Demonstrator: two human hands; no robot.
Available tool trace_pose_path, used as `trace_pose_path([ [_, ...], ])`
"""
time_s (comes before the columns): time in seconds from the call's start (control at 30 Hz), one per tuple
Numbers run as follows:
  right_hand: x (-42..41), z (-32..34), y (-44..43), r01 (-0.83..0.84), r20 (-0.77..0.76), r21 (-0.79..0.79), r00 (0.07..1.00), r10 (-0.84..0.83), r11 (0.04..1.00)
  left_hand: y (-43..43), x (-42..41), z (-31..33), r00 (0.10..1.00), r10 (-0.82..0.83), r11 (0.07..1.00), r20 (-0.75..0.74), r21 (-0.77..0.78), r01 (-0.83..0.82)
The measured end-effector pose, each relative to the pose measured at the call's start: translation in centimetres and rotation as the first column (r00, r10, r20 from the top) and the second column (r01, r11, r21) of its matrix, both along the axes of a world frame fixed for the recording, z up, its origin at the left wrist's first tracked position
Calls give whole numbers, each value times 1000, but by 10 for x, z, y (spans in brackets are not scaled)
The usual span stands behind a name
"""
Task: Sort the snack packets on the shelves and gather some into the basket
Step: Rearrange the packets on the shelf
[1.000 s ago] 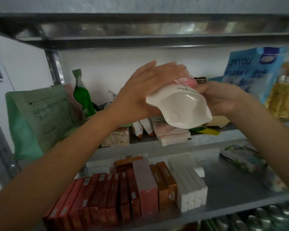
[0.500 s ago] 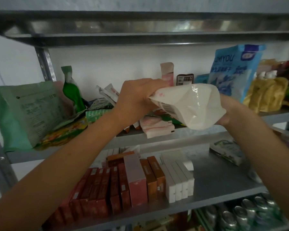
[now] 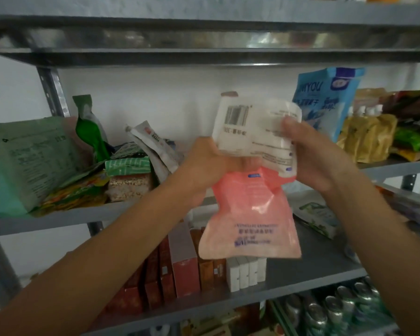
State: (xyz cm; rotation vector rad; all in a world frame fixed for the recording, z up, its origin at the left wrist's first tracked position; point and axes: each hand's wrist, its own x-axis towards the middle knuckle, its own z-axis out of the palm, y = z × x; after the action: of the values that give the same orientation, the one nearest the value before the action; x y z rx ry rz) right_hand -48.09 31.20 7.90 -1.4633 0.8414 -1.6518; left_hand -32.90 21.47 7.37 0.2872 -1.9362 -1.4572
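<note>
We hold one pink and white pouch (image 3: pixel 250 214) in both hands, out in front of the middle shelf board (image 3: pixel 70 218). Our left hand (image 3: pixel 204 166) grips the pouch at its waist, where the film is squeezed narrow, with the fingers curled round behind it. Our right hand (image 3: pixel 318 156) holds the right edge of the white upper half, the thumb pressed on the printed face and the fingers hidden behind.

So the pouch lies between the two grips and spills past them both ways. The white half with the barcode rises above the hands and above the board. The pink half hangs free below the hands and below the board's front edge. The pouch is creased where the two halves meet.

On the board, a large green bag (image 3: pixel 29 161) leans at the left end. A blue bag (image 3: pixel 325 100) stands toward the right end, behind our right hand, apart from the pouch. Below the board, red boxes (image 3: pixel 182 263) and white boxes (image 3: pixel 245 272) stand in a row on the next shelf, partly hidden by the pink half. Lower again, below that shelf, we see cans (image 3: pixel 337 311).
</note>
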Motion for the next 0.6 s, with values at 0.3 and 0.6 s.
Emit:
trace_pose_path([
  [0.3, 6, -39, -21, 350, 143, 278, 906, -399, 894, 8, 2, -49, 985, -108, 902, 132, 429, 42],
  [0.6, 10, -50, -20, 537, 174, 259, 792, -585, 803, 16, 33, -73, 943, -247, 894, 223, 428, 133],
])
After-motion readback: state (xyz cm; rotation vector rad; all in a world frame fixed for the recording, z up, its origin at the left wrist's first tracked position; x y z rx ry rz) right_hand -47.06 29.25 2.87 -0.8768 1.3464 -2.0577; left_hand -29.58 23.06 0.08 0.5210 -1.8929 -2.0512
